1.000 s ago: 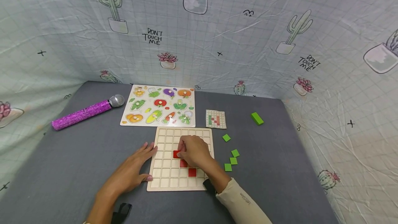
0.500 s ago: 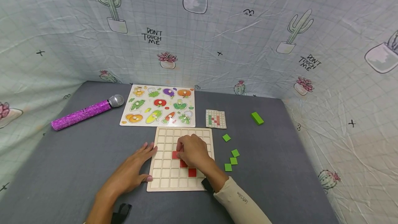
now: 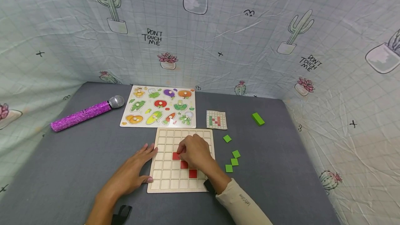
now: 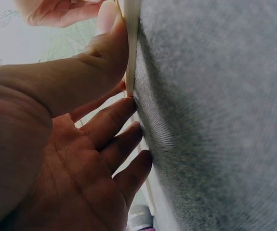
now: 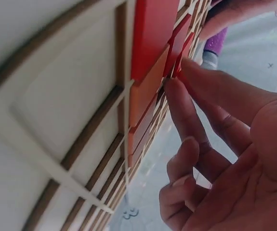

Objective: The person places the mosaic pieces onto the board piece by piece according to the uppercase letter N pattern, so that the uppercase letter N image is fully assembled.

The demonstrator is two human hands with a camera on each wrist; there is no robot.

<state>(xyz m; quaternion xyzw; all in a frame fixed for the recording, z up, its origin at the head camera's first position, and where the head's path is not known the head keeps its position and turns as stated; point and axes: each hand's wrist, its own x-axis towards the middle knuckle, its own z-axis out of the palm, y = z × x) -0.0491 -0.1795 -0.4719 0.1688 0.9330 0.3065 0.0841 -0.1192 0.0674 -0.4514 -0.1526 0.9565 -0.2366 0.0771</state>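
A wooden grid board (image 3: 162, 174) lies on the grey table. My left hand (image 3: 132, 169) rests at its left edge, fingers spread and fairly straight; in the left wrist view the thumb (image 4: 110, 45) touches the rim. Over the board's middle, my right hand (image 3: 197, 152) pinches a red square tile (image 3: 176, 156) at its right side, low in a cell. Two more red tiles step down to the right, one here (image 3: 184, 164) and a lower one (image 3: 192, 173). In the right wrist view, orange-red tiles (image 5: 148, 91) also sit in cells, mostly hidden by the hand in the head view.
Several loose green tiles (image 3: 234, 162) and a green block (image 3: 258, 119) lie to the right. A small pattern card (image 3: 216, 119) is behind the board's right corner. Behind it lies a vegetable puzzle board (image 3: 159, 114); a purple glittery microphone (image 3: 84, 115) is at the left.
The red tile under my right fingertips has shifted slightly left and now lines up with its cell. The right hand moved with it a little; my left hand has stayed put.
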